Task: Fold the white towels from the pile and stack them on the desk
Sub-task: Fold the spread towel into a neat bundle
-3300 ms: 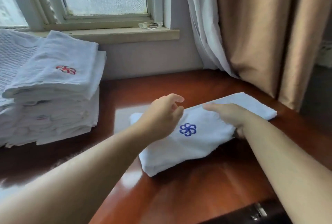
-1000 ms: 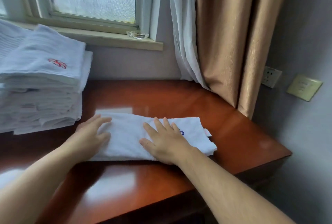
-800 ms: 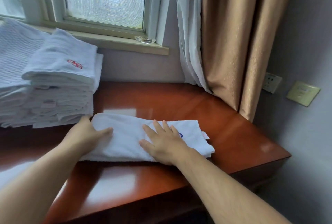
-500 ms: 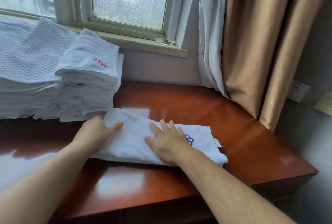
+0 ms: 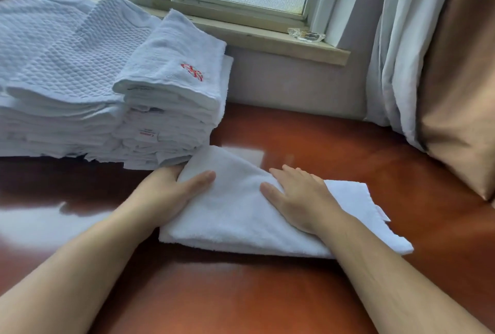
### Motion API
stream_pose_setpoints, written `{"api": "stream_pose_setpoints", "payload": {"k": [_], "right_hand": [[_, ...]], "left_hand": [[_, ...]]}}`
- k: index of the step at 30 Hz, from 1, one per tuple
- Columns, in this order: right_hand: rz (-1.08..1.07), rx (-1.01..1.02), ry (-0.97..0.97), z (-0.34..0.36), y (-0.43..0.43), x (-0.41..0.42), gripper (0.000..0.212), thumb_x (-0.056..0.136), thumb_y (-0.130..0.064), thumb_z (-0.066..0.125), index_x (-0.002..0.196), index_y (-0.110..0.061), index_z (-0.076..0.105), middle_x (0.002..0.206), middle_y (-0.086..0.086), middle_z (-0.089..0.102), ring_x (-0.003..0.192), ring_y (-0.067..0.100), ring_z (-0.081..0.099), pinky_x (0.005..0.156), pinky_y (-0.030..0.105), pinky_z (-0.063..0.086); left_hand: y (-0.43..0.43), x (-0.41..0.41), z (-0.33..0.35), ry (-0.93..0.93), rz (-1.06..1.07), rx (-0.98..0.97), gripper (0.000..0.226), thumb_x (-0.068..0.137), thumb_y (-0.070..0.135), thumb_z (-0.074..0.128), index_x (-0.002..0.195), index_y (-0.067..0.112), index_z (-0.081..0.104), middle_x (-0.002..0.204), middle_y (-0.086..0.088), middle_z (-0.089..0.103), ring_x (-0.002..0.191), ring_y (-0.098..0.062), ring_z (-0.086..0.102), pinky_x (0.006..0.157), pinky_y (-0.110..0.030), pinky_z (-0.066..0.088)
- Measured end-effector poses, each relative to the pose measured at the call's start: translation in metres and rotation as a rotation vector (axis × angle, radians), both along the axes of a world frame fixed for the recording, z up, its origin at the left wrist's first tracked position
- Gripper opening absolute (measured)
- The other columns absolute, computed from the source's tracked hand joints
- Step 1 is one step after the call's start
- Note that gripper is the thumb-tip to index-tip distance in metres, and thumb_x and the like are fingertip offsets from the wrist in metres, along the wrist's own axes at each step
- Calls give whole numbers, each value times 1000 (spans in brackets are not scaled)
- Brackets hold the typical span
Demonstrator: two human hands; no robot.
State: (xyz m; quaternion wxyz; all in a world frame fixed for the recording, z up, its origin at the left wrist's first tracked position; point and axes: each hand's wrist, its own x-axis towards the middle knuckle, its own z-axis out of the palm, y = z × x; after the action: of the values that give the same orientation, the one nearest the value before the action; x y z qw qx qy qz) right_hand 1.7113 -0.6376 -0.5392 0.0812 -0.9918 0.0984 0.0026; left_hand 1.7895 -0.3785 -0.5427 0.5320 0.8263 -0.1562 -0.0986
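Both forearms reach in from the near edge of the red-brown desk (image 5: 241, 301), and between them lies the folded white towel (image 5: 235, 216), flat on the wood. The right hand (image 5: 302, 199) sits on top of it, fingers straight and spread, palm pressing down, most likely to keep the fold from springing open. The left hand (image 5: 171, 191) takes the towel's left end: thumb lying across the top, fingers tucked out of sight beneath, so it looks like a grip ready for lifting, though how far those fingers curl I can't tell. A small tag (image 5: 383, 214) pokes out just beyond the right hand at the towel's far-right edge; nothing readable on it.

Just past the left hand, touching the towel's corner, stands the stack of folded towels (image 5: 160, 119), the obvious destination. Its top towel carries a red embroidered emblem (image 5: 192, 72), and lower down a white label (image 5: 148, 135) shows red lettering, too blurred to read. Further left, waffle-weave towels (image 5: 61, 60). Beyond everything, a glass dish (image 5: 306, 34) on the windowsill (image 5: 267, 41), with the curtains (image 5: 428, 66) hanging far right.
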Motion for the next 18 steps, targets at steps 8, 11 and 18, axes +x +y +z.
{"api": "stream_pose_setpoints", "payload": {"k": [8, 11, 18], "right_hand": [[82, 103, -56, 7, 4, -12, 56, 94, -72, 31, 134, -38, 51, 124, -19, 59, 123, 12, 52, 107, 40, 37], [123, 471, -13, 30, 2, -3, 87, 73, -76, 70, 148, -41, 41, 137, -25, 55, 125, -1, 53, 105, 26, 43], [320, 592, 242, 75, 26, 31, 42, 69, -45, 89, 106, -33, 73, 101, -3, 78, 93, 19, 75, 84, 48, 61]], "left_hand": [[-1, -14, 12, -129, -190, -190, 33, 74, 53, 76, 104, 40, 69, 96, 13, 75, 87, -5, 72, 75, -33, 57], [3, -15, 18, -141, -280, -258, 37, 73, 52, 79, 104, 34, 70, 96, 4, 75, 87, -12, 73, 71, -33, 60], [27, -12, 23, -76, -207, -346, 31, 77, 49, 77, 101, 30, 72, 97, 1, 77, 89, -18, 75, 76, -39, 61]]}}
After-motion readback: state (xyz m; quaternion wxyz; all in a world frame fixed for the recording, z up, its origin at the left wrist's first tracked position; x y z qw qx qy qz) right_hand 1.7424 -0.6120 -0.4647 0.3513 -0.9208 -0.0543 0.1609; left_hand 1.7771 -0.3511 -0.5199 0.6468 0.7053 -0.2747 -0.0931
